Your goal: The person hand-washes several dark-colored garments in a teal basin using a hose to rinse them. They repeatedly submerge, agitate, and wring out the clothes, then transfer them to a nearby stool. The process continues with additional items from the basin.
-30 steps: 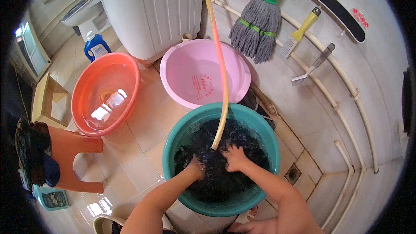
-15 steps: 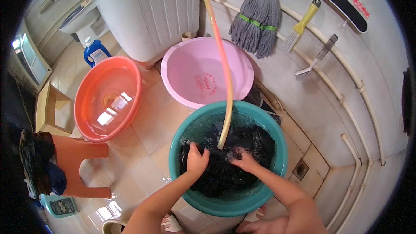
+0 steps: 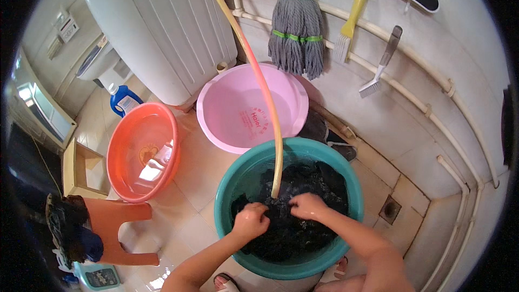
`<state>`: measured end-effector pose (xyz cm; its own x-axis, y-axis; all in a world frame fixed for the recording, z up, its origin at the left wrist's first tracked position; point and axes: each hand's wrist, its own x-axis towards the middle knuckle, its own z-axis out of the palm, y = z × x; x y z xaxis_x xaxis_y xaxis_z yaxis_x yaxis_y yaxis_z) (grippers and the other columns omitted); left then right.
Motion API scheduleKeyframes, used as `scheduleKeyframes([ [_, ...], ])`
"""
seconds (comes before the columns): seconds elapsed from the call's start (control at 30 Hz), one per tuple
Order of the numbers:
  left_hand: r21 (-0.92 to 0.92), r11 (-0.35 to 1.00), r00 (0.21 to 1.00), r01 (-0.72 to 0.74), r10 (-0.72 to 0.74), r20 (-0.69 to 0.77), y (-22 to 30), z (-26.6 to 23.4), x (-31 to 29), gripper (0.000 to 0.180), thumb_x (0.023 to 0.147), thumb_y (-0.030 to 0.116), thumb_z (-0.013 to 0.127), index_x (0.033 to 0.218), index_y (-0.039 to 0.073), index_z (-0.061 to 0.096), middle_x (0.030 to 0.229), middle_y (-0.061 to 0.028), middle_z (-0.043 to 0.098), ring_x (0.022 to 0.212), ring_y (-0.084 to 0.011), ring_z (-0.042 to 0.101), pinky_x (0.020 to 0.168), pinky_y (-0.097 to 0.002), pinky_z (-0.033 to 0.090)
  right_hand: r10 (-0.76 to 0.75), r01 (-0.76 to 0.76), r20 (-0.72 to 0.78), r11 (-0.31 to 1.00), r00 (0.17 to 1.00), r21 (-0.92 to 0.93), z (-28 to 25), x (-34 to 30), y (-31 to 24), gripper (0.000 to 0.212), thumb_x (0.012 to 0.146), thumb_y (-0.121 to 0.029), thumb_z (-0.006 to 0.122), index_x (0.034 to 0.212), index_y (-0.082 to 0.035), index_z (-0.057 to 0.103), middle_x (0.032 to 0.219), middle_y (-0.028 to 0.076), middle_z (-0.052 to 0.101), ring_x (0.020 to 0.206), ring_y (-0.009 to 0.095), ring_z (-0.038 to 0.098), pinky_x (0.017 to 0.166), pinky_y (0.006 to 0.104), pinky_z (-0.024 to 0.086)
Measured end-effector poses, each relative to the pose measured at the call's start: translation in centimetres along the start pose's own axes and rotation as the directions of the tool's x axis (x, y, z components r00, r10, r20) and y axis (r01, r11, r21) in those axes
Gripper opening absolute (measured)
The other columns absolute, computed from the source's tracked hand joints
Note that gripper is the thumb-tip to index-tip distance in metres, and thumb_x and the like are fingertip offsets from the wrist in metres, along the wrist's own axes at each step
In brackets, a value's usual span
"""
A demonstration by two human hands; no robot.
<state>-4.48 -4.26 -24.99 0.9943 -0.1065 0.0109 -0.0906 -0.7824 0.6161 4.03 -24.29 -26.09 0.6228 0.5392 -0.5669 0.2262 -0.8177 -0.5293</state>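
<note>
Tiled floor (image 3: pixel 186 184) surrounded a teal basin (image 3: pixel 355 200). Left hand (image 3: pixel 251 221) and right hand (image 3: pixel 308 206) curled at dark cloth (image 3: pixel 289 238), their grip unclear.

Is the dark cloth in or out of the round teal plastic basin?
In: the wet dark cloth lies inside the rim of the teal basin.

Lighting: bright, mostly even indoor light. Glare: white reflections in the orange basin (image 3: pixel 130 135); shine on floor tiles (image 3: pixel 157 280), near left. Detail: largely lost in the wet black cloth (image 3: pixel 330 184). Focus: grey mop (image 3: pixel 296 43) strands distinct. Distortion: wall pipes (image 3: pixel 450 87) bowed at right; corners black.
</note>
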Motion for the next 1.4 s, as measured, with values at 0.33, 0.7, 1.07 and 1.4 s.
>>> scheduleKeyframes([
  [0.33, 0.351, 0.877, 0.909, 0.328, -0.191, -0.371, -3.6, -5.5, 1.6, 0.058, 0.071, 0.012, 0.064, 0.124, 0.008, 0.041, 0.105, -0.0184, 0.054, 0.091, -0.0390, 0.052, 0.078, -0.0450, 0.043, 0.121, 0.189, -0.475, 0.811, 0.871, 0.554, 0.5, 6.4, -2.3, 0.037, 0.085, -0.036, 0.053, 0.104, -0.003, 0.052, 0.081, 0.009, 0.064, 0.073, 0.023, 0.061, 0.067, 0.0350, 0.046],
  [0.7, 0.073, 0.920, 0.899, 0.384, -0.355, -0.255, -4.6, -5.2, 2.0, 0.052, 0.073, 0.014, 0.064, 0.120, 0.013, 0.043, 0.093, -0.0206, 0.059, 0.085, -0.0402, 0.056, 0.071, -0.0460, 0.046, -0.008, 0.257, -0.265, 0.270, 0.964, 0.928, -6.5, 8.0, -1.1, 0.049, 0.092, -0.042, 0.037, 0.100, 0.001, 0.058, 0.064, 0.004, 0.055, 0.057, 0.011, 0.050, 0.053, 0.0231, 0.039],
  [1.07, 0.293, 0.901, 0.910, 0.319, -0.205, -0.360, -3.6, -5.7, 4.0, 0.048, 0.070, 0.007, 0.063, 0.116, 0.010, 0.047, 0.099, -0.0194, 0.057, 0.092, -0.0369, 0.054, 0.078, -0.0447, 0.044, -0.044, 0.187, -0.183, 0.339, 0.982, 0.922, -5.4, 6.4, -1.7, 0.046, 0.093, -0.041, 0.035, 0.111, -0.003, 0.053, 0.080, 0.005, 0.059, 0.076, 0.012, 0.056, 0.070, 0.0266, 0.043],
  [1.4, -0.097, 0.995, 0.984, 0.025, -0.042, -0.174, -1.4, 3.0, 4.3, 0.056, 0.074, 0.018, 0.064, 0.123, 0.002, 0.042, 0.122, -0.0252, 0.043, 0.112, -0.0395, 0.043, 0.093, -0.0411, 0.038, -0.110, 0.486, -0.553, 0.636, 0.826, 0.599, -0.9, 8.6, 2.0, 0.034, 0.083, -0.019, 0.046, 0.110, -0.001, 0.054, 0.095, 0.009, 0.063, 0.088, 0.021, 0.059, 0.081, 0.0327, 0.043],
])
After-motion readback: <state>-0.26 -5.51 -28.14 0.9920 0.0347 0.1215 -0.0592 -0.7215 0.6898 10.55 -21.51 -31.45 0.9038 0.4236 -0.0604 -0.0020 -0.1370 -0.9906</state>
